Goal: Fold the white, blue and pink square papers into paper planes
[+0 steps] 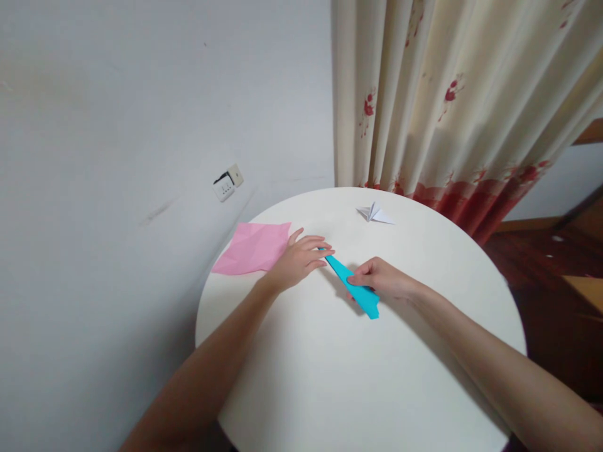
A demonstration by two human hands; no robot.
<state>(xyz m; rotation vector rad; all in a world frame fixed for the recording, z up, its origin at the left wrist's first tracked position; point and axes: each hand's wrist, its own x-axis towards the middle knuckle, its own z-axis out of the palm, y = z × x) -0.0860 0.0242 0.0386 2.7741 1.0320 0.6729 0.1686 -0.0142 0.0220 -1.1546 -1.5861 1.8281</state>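
Note:
A narrow piece of folded blue paper (342, 270) slants over the white round table, its thin end pointing away to the left and its wider end toward me. My right hand (379, 278) pinches it near the wide end, thumb on top and fingertips showing at the lower edge. At the thin end, my left hand (301, 256) has its fingers stretched out and touching the tip, which they partly cover. The left thumb is apart from the paper. A creased pink sheet (254, 248) lies just left of my left hand.
A folded white paper plane (374, 213) sits near the far edge of the round table (330, 389). Beyond that edge hangs a cream curtain (414, 94) with red flowers. To the left, a wall carries a socket with a white plug (223, 188).

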